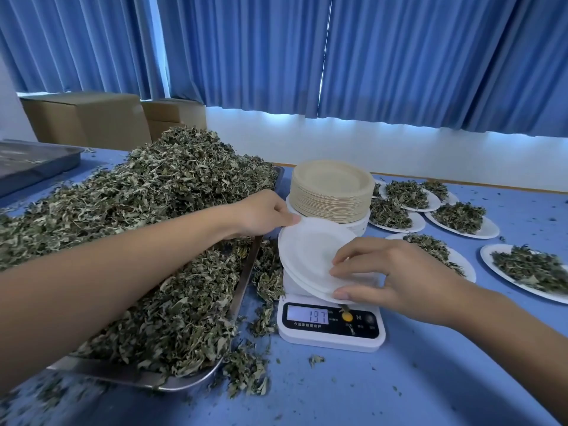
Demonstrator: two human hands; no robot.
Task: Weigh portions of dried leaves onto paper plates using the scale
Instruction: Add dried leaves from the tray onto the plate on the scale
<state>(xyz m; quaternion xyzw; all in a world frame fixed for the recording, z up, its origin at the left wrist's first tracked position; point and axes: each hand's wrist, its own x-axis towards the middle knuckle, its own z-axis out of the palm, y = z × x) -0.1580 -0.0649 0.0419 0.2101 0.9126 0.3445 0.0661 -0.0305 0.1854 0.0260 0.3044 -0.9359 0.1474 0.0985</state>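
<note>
1. Smooth round paper plates [310,256] are held over the white scale [330,336], beside crumbly dried leaves [172,192] heaped in a steel tray [246,281].
2. Opposite rims are pinched by the left hand [261,215] and the right hand [399,278].

Matt white paper plate [310,256]; shiny metal tray [242,281]; glossy plastic scale [332,330].

Plates [310,253] white, stack [330,195] tan, leaves [172,179] grey-green, table [430,379] and curtains [399,56] blue.

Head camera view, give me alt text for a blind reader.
A left hand and right hand grip white plates on a scale reading 197. Leaf pile on tray at left; plate stack behind; filled plates at right.
</note>
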